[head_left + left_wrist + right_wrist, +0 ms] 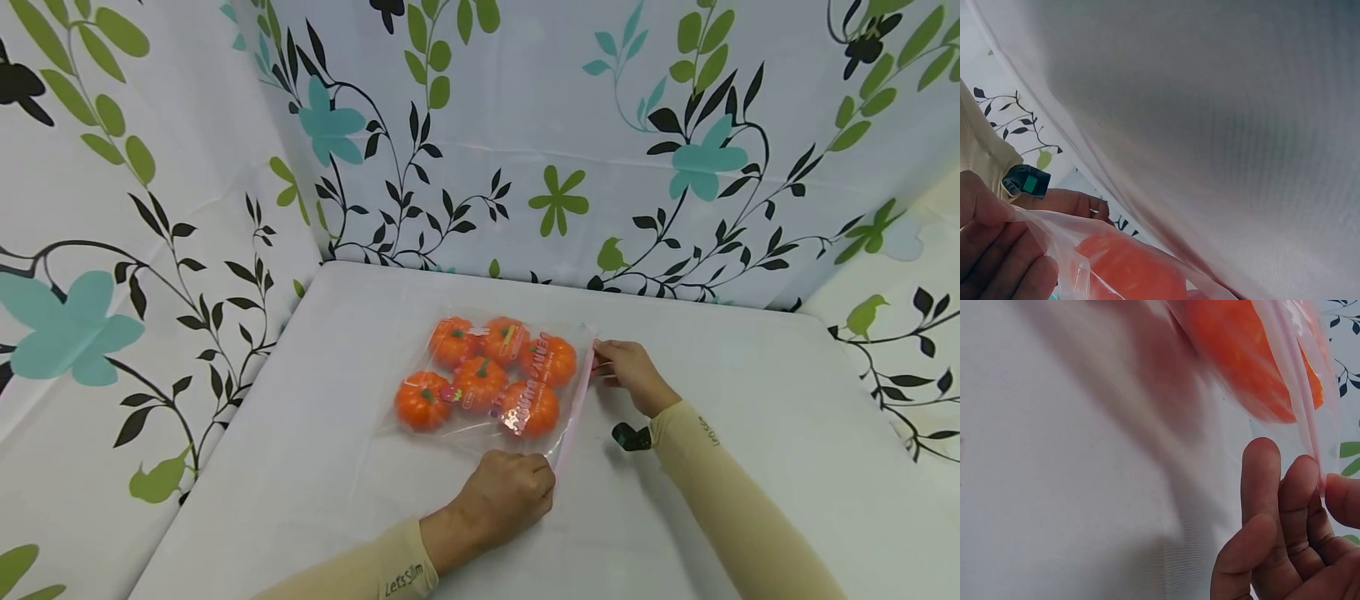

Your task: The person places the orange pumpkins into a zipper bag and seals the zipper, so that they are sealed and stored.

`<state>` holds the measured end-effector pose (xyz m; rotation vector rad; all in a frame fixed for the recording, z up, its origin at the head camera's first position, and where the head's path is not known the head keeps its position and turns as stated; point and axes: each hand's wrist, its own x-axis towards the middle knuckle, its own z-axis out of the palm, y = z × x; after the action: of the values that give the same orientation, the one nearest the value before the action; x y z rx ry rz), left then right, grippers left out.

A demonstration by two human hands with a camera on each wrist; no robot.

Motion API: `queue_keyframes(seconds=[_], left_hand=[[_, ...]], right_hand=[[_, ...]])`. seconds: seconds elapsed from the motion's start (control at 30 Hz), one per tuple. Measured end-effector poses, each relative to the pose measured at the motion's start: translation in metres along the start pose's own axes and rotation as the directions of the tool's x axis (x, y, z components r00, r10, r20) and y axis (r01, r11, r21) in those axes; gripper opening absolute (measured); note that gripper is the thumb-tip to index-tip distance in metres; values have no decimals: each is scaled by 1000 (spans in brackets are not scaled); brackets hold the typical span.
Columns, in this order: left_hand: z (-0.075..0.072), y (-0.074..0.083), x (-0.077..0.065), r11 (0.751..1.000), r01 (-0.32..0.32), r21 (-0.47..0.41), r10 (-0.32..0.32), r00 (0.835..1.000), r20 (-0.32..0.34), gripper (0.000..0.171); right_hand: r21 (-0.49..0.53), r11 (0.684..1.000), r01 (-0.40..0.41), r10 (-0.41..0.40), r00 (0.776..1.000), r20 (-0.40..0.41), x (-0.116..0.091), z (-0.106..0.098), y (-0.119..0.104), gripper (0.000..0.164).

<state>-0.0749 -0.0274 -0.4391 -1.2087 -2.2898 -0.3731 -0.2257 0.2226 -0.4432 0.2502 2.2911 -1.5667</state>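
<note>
Several small orange pumpkins (480, 383) lie inside a clear zip bag (465, 433) with printing and a pink strip along its right edge. At the near end of that strip, my left hand (501, 493) pinches the bag's corner between thumb and curled fingers. My right hand (628, 372) holds the far end of the strip. In the right wrist view its thumb and a fingertip (1300, 475) pinch the pink edge, while the other fingers stick out. An orange pumpkin (1129, 269) shows through the plastic beside the left hand in the left wrist view.
The bag rests on a white-covered table (315, 467). A leaf-and-flower patterned curtain (480, 150) stands behind and at both sides. A small dark wrist camera (632, 437) sits at the right sleeve's cuff.
</note>
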Motion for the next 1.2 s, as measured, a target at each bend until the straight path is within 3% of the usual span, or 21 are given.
queue_keyframes(seconds=[0.4,0.6,0.7,0.83,0.93,1.1,1.2], left_hand=[[0,1,-2,1000,-6,-8,6,1000,30,11],[1,3,-1,992,-99,80,95,994,62,14],[2,6,1,973,-179,148,164,981,108,15],[4,9,4,929,-290,230,255,952,169,16],[6,12,5,907,-339,252,293,935,200,19],[6,12,9,903,-355,244,292,921,259,16],[2,9,13,931,-312,192,243,918,314,9]], right_hand=[[98,993,-62,62,998,-1,10,-12,-3,54],[145,985,-90,93,996,-11,10,-13,-4,51],[171,979,-113,117,993,-14,9,-14,-3,50],[180,974,-136,139,990,-3,8,-16,2,50],[173,974,-143,145,989,1,9,-17,6,49],[169,976,-136,137,991,5,8,-17,9,49],[164,977,-134,133,991,14,7,-18,11,50]])
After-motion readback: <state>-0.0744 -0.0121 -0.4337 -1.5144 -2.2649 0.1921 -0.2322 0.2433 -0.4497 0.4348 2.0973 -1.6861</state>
